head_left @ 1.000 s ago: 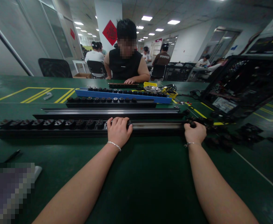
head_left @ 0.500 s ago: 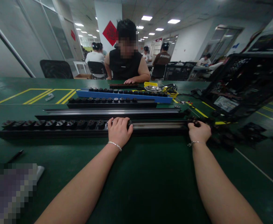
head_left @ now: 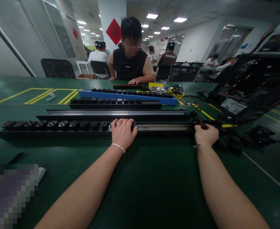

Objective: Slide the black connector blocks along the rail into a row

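Note:
A long black rail (head_left: 163,135) lies across the table in front of me, with a pale metal channel along its top. Several black round wheel-like parts (head_left: 63,125) sit in a row on its left half. My left hand (head_left: 123,133) is curled over the end of that row, its fingers round a black round part (head_left: 134,125) that shows only at the thumb side. At the rail's right end my right hand (head_left: 206,134) pinches a small dark part (head_left: 204,126), mostly covered by the fingers. Loose black round parts (head_left: 234,145) lie to the right of it.
Behind are a second black rail (head_left: 116,113), a shorter rail with wheels (head_left: 116,106) and a blue rail (head_left: 130,96). An open computer case (head_left: 240,86) stands at right. A person (head_left: 130,63) sits opposite. A pen (head_left: 16,157) lies at left.
The camera view has shifted slightly. Both hands keep nearly the same places on the rail, and the right hand turns a little at its end.

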The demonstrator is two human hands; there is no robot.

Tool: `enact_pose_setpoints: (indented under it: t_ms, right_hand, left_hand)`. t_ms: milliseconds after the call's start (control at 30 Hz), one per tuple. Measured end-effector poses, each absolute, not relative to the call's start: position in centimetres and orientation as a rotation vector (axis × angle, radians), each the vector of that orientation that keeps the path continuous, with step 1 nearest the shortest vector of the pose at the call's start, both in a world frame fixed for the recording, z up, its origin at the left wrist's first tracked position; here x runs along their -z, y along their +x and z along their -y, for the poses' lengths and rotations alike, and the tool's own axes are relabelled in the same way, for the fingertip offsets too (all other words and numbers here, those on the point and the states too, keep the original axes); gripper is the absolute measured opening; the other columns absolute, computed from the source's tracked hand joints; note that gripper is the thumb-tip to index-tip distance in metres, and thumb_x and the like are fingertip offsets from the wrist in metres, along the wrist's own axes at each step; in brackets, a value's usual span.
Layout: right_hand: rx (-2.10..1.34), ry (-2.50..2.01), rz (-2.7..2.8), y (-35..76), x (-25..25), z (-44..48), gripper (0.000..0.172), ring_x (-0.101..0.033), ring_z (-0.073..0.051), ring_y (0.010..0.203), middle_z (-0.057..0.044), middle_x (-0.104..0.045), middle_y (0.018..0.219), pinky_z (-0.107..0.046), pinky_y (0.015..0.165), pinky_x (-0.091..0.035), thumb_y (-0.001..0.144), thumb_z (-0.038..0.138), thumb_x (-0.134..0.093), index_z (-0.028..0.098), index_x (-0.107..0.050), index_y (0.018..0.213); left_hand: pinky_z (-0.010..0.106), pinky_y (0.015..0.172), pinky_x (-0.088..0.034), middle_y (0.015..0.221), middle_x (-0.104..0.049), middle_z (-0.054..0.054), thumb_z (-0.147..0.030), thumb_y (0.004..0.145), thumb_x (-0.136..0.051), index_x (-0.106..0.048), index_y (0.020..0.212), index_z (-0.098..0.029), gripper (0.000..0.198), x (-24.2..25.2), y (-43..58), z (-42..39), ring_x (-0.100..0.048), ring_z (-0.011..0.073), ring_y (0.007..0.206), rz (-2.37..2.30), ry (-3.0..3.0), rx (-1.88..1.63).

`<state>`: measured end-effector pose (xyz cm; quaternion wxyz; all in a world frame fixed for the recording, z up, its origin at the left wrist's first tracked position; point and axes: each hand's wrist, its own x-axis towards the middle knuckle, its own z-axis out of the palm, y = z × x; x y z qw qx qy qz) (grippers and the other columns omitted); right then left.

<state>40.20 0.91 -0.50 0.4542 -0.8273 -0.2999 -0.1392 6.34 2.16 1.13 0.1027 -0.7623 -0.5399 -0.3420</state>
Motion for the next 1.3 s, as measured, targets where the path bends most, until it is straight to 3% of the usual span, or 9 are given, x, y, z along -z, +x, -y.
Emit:
enact_pose_setpoints:
  t_ms: [167,367,633,1300]
  right_hand:
    - [0.293,-2.05,0.744,40.7,0.3,-0.9,0.031,-0.053,-0.026,0.092,-0.009,-0.059,0.084,-0.039,0.089,-0.042,0.061,0.031,-0.057,0.013,-0.065,0.085]
    - [0.022,-2.108,0.812,42.8,0.5,-0.5,0.045,-0.056,-0.023,0.081,-0.006,-0.063,0.088,-0.041,0.082,-0.045,0.062,0.042,-0.063,0.017,-0.063,0.099]
    - [0.047,-1.998,0.71,43.9,1.9,-1.4,0.046,-0.058,-0.022,0.083,-0.006,-0.065,0.089,-0.04,0.083,-0.046,0.062,0.044,-0.064,0.017,-0.066,0.1]
    - [0.144,-1.993,0.63,41.1,0.6,-0.8,0.035,-0.058,-0.022,0.084,-0.005,-0.063,0.086,-0.037,0.085,-0.045,0.064,0.039,-0.063,0.016,-0.063,0.09]
  left_hand:
    - [0.045,0.1,-0.023,0.1,-0.066,0.006,-0.036,0.084,-0.046,-0.06,0.104,-0.022,0.028,-1.0,6.4,-2.2,-0.052,0.0253,0.104,1.581,-2.252,1.018]
    - [0.046,0.1,-0.024,0.101,-0.066,0.007,-0.035,0.083,-0.047,-0.06,0.105,-0.022,0.028,-1.0,6.4,-2.3,-0.051,0.0261,0.105,1.59,-2.246,1.018]
    - [0.046,0.1,-0.024,0.1,-0.066,0.007,-0.035,0.083,-0.047,-0.06,0.104,-0.023,0.028,-1.0,6.4,-2.2,-0.052,0.0264,0.104,1.58,-2.246,1.02]
    - [0.045,0.1,-0.023,0.102,-0.066,0.007,-0.036,0.084,-0.046,-0.059,0.104,-0.023,0.027,-1.2,6.4,-2.2,-0.051,0.0256,0.105,1.61,-2.248,0.967]
